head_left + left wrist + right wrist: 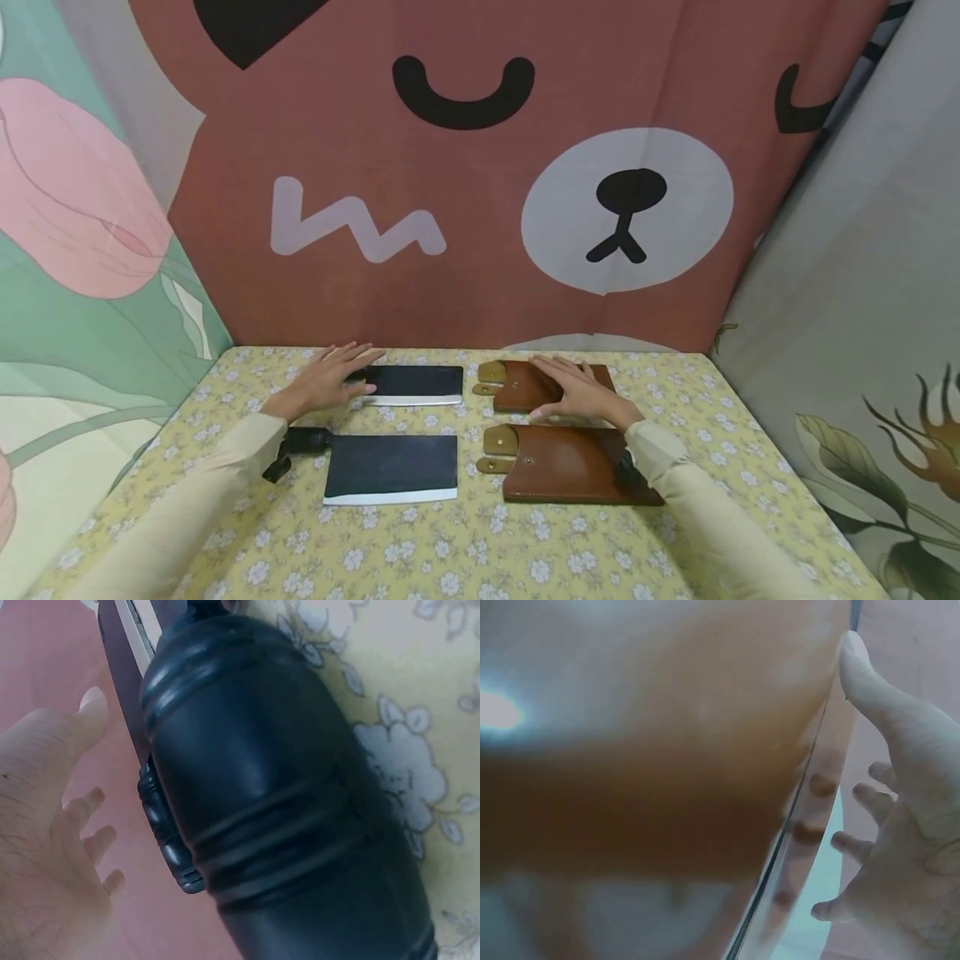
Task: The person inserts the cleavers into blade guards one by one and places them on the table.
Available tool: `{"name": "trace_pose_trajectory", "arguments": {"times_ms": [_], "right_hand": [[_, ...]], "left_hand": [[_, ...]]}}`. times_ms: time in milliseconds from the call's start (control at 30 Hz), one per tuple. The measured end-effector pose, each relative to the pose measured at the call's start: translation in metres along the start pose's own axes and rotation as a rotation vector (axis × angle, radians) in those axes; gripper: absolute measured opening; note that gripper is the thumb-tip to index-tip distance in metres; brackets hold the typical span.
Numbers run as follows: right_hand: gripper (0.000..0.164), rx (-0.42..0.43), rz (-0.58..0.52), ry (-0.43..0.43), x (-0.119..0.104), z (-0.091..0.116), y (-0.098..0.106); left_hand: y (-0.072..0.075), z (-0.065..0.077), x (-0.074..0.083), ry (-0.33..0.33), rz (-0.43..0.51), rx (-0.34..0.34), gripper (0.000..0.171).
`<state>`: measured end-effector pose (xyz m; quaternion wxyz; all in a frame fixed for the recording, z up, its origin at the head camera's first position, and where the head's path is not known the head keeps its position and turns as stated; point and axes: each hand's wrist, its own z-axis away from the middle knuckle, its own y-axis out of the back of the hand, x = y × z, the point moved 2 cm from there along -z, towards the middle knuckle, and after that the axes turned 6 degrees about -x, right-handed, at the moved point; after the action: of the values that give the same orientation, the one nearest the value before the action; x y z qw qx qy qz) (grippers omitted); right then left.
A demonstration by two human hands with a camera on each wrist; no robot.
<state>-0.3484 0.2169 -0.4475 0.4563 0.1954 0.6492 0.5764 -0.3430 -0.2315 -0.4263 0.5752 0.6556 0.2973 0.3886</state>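
Observation:
Two cleavers with black blades and bright edges lie one behind the other on the left: a far cleaver [420, 382] and a near cleaver [393, 468]. My left hand [326, 383] hovers at the far cleaver's handle, fingers extended; in the left wrist view the thumb and fingers stand apart from that black handle [166, 832]. On the right are two brown leather sheaths with tan snap straps, a far sheath [517, 393] and a near sheath [570, 462]. Over the far sheath, partly hiding it, is my right hand [581, 393], fingers spread; contact I cannot tell.
A yellow floral cloth [405, 550] covers the table. Behind it hangs a reddish-brown curtain [480, 292] with a bear's face. Printed curtains also close off the left [75, 350] and right [840, 333] sides.

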Motion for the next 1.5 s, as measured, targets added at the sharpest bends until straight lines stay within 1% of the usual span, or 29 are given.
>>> {"name": "trace_pose_trajectory", "arguments": {"times_ms": [167,367,500,600,733,833,900,1033,1133,1333,1400,1500], "right_hand": [[0.104,-0.031,-0.017,-0.011,-0.002,-0.004,0.001],[0.105,-0.052,-0.009,-0.016,0.001,-0.007,-0.002],[0.108,-0.073,-0.022,-0.039,0.004,-0.008,-0.003],[0.109,-0.07,-0.021,-0.05,0.006,-0.008,-0.002],[0.109,-0.067,-0.011,-0.055,0.007,-0.009,0.0],[0.108,-0.072,-0.006,-0.058,0.007,-0.01,0.0],[0.107,-0.077,-0.013,-0.059,0.008,-0.011,0.0],[0.106,-0.097,-0.032,-0.061,0.006,-0.014,0.003],[0.106,-0.107,-0.042,-0.062,0.005,-0.015,0.006],[0.109,-0.109,-0.031,-0.071,0.01,-0.017,0.002],[0.11,-0.117,-0.02,-0.075,0.011,-0.018,0.001],[0.113,-0.14,-0.011,-0.087,0.011,-0.018,0.001]], "left_hand": [[0.0,0.001,-0.001,-0.023,-0.012,0.005,0.07],[-0.003,0.0,-0.007,-0.014,-0.019,-0.01,0.073],[-0.004,-0.001,-0.012,-0.011,0.024,-0.026,0.077],[-0.005,-0.002,-0.014,-0.002,0.061,-0.028,0.078],[-0.007,0.0,-0.017,0.002,0.03,-0.024,0.078],[-0.009,0.003,-0.02,-0.01,0.004,-0.02,0.079],[-0.009,0.004,-0.02,-0.014,0.004,-0.021,0.08],[-0.004,0.006,-0.02,-0.004,-0.031,-0.026,0.077],[-0.002,0.006,-0.022,0.021,-0.044,-0.042,0.072],[-0.004,0.002,-0.026,0.088,-0.083,-0.095,0.061],[-0.005,0.0,-0.026,0.095,-0.105,-0.106,0.06],[-0.006,-0.003,-0.026,0.107,-0.111,-0.129,0.059]]}}
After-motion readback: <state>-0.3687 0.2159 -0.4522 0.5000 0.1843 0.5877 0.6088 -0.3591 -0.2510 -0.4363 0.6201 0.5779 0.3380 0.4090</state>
